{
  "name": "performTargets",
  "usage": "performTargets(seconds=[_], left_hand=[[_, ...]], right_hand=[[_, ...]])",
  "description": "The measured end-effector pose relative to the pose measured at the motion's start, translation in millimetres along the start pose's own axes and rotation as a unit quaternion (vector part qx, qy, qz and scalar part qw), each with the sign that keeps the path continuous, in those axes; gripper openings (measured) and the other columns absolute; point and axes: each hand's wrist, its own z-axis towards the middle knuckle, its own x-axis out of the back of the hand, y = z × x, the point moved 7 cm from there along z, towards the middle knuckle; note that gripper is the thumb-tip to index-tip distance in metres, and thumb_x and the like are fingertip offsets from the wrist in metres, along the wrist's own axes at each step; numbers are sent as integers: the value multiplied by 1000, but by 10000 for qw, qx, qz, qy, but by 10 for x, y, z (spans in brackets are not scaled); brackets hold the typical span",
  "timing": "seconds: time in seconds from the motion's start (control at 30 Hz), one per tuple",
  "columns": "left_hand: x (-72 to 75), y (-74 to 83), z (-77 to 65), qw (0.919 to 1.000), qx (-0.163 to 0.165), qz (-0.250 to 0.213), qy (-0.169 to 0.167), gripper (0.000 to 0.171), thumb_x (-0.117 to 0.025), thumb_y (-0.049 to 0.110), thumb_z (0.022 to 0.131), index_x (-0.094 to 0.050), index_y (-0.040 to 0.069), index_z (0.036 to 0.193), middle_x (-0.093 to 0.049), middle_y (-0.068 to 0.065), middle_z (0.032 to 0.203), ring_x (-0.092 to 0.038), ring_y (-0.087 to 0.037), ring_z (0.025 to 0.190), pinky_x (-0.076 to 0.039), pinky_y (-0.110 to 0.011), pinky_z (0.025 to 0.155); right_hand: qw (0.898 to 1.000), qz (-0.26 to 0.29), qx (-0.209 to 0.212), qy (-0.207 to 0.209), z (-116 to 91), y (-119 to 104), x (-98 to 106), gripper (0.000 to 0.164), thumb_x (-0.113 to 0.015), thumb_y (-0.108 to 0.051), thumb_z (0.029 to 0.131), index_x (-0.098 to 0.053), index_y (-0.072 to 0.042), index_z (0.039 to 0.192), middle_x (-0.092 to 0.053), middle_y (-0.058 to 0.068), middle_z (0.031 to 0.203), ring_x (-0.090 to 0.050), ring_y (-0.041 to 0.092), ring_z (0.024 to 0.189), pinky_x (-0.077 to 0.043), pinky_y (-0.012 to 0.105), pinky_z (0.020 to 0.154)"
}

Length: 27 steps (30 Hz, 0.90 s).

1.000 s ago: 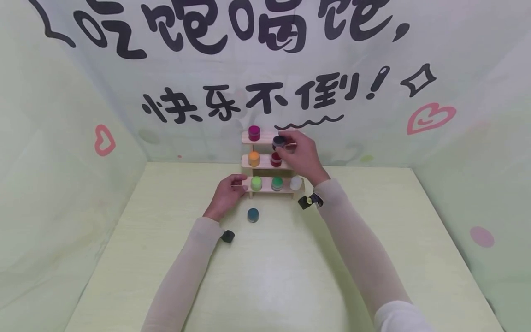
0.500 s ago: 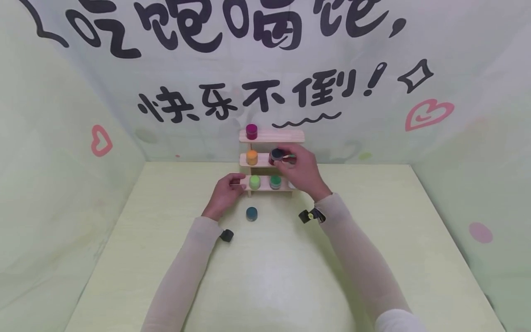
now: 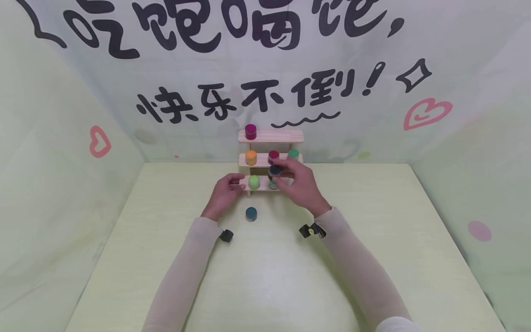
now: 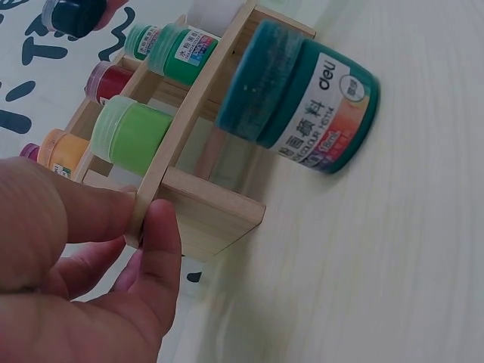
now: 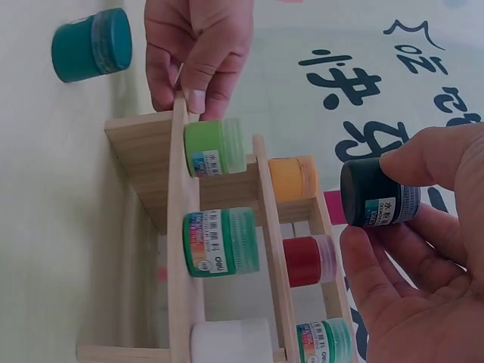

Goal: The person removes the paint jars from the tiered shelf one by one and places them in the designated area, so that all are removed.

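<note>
My left hand pinches the left end of a three-tier wooden rack at its lowest shelf. A dark, nearly black paint jar is held by my right hand, between thumb and fingers, in front of the shelves. On the bottom tier stand a light green jar, a green jar and a white jar. The middle tier bears orange, dark red and green jars. One magenta jar sits at the top tier's left end.
A teal paint jar stands on the pale table before the rack, right of my left wrist. Close behind the rack rises a fabric backdrop with black lettering; similar cloth walls flank both sides.
My right hand has brought the dark jar down from the top shelf, past the middle tier, to in front of the lower one. The left hand keeps its grip on the rack.
</note>
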Motion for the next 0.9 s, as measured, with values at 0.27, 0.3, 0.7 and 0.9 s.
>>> performTargets(seconds=[0.27, 0.3, 0.7, 0.9], left_hand=[[-6, -9, -11, 10000, 72, -17, -50, 38, -66, 17, 96, -61, 15, 133, -60, -8, 125, -61, -23, 110, -52, -39, 98], [-7, -10, -13, 9999, 94, -16, -47, 38, -66, 18, 96, -61, 15, 133, -60, -8, 125, -61, -23, 110, -52, -40, 98], [-8, -10, -12, 9999, 116, 31, 3, 36, -67, 19, 96, -62, 17, 132, -60, -8, 127, -58, -24, 114, -49, -42, 102], [-8, 2, -6, 10000, 36, 73, 1, 37, -66, 19, 96, -61, 16, 133, -60, -10, 128, -58, -24, 114, -50, -42, 101]], right_hand=[[9999, 92, -51, -97, -166, 63, -53, 45, -73, -3, 88, -64, -10, 131, -67, 5, 118, -65, 21, 109, -60, 48, 90], [9999, 97, -41, -124, -188, 64, -60, 45, -73, -2, 88, -64, -9, 131, -66, 5, 119, -65, 21, 109, -60, 48, 90], [9983, -126, -72, -556, -418, 162, -207, 45, -76, -6, 87, -65, -7, 130, -67, 3, 117, -68, 17, 104, -61, 41, 88], [9964, -186, -136, -810, -551, 209, -292, 41, -75, -9, 88, -66, -10, 128, -65, 1, 114, -68, 16, 104, -61, 46, 86]])
